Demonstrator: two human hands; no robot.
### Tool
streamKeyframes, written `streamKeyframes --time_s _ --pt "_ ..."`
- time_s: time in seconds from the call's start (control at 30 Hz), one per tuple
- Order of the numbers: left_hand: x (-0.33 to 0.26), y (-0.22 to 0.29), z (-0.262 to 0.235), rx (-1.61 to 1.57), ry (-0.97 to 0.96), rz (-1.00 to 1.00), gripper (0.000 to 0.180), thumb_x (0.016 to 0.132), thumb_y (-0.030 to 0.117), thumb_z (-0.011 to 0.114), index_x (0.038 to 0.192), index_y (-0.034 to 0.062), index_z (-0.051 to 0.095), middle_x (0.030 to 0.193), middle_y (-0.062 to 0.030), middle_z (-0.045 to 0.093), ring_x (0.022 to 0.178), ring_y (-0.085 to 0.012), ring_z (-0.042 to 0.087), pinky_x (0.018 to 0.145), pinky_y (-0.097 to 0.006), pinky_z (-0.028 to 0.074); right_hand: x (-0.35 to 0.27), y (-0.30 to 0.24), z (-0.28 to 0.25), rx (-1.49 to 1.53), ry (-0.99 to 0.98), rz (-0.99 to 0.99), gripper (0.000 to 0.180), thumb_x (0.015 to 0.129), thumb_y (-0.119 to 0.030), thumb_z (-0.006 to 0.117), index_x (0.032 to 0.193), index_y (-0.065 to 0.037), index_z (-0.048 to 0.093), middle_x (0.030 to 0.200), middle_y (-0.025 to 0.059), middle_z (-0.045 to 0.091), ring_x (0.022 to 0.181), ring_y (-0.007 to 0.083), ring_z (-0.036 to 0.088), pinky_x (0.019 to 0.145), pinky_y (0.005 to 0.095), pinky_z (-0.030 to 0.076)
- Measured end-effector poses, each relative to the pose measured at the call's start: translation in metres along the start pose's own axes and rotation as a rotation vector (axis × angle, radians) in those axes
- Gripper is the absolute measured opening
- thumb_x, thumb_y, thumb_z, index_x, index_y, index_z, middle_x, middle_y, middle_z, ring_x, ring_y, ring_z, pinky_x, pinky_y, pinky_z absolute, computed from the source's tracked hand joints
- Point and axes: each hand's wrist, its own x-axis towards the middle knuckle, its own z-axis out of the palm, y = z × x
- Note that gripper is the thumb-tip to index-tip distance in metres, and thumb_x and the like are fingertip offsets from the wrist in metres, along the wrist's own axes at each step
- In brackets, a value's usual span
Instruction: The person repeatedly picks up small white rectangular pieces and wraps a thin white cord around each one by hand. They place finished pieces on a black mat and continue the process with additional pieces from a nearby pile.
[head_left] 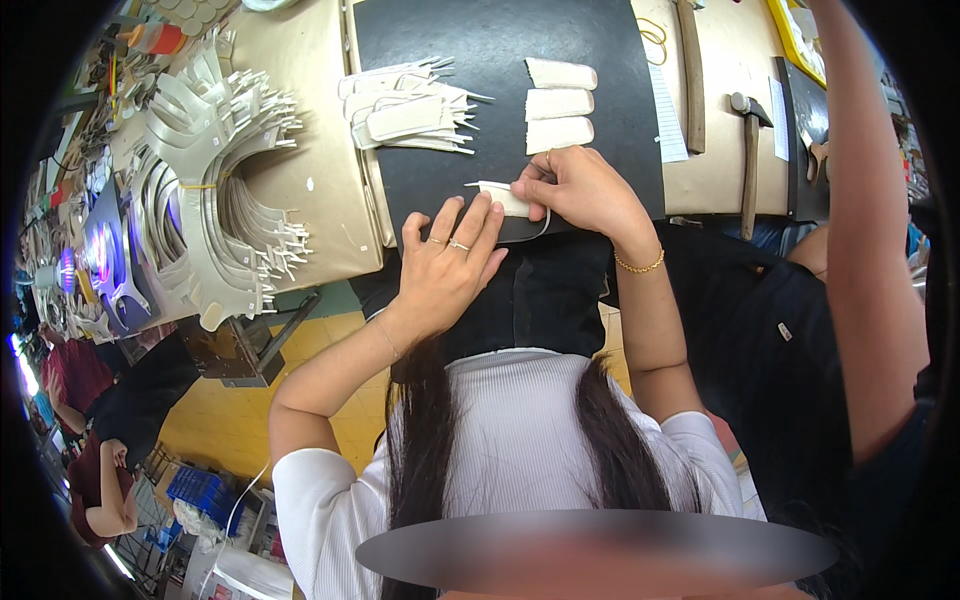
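Observation:
A small cream leather-like tab lies at the near edge of the black mat, with a thin pale strip along its upper side. My left hand is spread, its fingertips resting on the tab's near left part. Thumb and fingers of my right hand are pinched at the tab's right end. A thin grey edge curves out below that hand; I cannot tell what it belongs to. Beyond my left hand is a pile of similar cream tabs with thin tails. Three cream tabs lie in a column beyond my right hand.
Bundled cream straps are heaped on the left table. At right lie a wooden stick, a hammer, a paper sheet and a yellow tray. Another person's arm reaches in at far right.

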Motion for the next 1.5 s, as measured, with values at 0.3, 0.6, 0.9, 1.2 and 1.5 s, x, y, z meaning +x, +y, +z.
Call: streamKeyframes --time_s 0.3,0.6,0.9,1.2,1.5 --pt "0.007 -0.002 -0.008 -0.039 -0.051 0.013 0.058 0.083 0.031 0.08 0.132 0.0062 0.064 0.146 -0.0107 0.055 0.12 -0.0276 0.052 0.096 -0.046 0.039 -0.001 0.0 0.0 -0.008 0.022 0.003 0.027 0.093 -0.023 0.068 0.082 0.001 0.075 0.066 0.0096 0.073 0.062 0.0204 0.071 0.065 0.0335 0.055" --pt "0.016 -0.001 -0.015 -0.025 -0.113 0.017 0.054 0.084 0.031 0.08 0.129 0.0058 0.065 0.147 -0.0123 0.054 0.121 -0.0308 0.055 0.1 -0.047 0.043 -0.031 0.021 -0.003 0.018 0.209 0.132 0.031 0.092 -0.027 0.075 0.085 0.003 0.073 0.061 0.0072 0.067 0.056 0.0116 0.062 0.056 0.0293 0.046" --pt "0.018 -0.001 -0.018 0.002 -0.152 0.042 0.054 0.087 0.033 0.078 0.13 0.0033 0.064 0.145 -0.0159 0.056 0.12 -0.032 0.056 0.101 -0.047 0.043 -0.036 0.029 0.004 0.001 0.278 0.127 0.032 0.092 -0.026 0.075 0.083 0.004 0.071 0.063 0.0096 0.068 0.057 0.0136 0.064 0.057 0.031 0.048" --pt "0.041 -0.008 -0.018 -0.006 -0.199 0.095 0.049 0.091 0.018 0.065 0.139 0.0219 0.06 0.109 -0.0079 0.061 0.102 -0.0252 0.057 0.094 -0.048 0.038 -0.038 0.028 0.013 -0.18 0.395 0.048 0.03 0.091 -0.024 0.075 0.083 0.004 0.068 0.068 0.0152 0.067 0.059 0.0229 0.066 0.06 0.0346 0.05" --pt "0.056 -0.004 -0.013 -0.025 -0.275 0.211 0.05 0.093 0.012 0.057 0.143 0.0119 0.056 0.103 -0.0067 0.063 0.098 -0.0224 0.061 0.092 -0.044 0.037 -0.066 0.032 0.038 -0.043 0.638 -0.081 0.022 0.089 -0.012 0.078 0.107 0.0 0.073 0.079 0.0111 0.066 0.063 0.0187 0.059 0.062 0.0318 0.05"
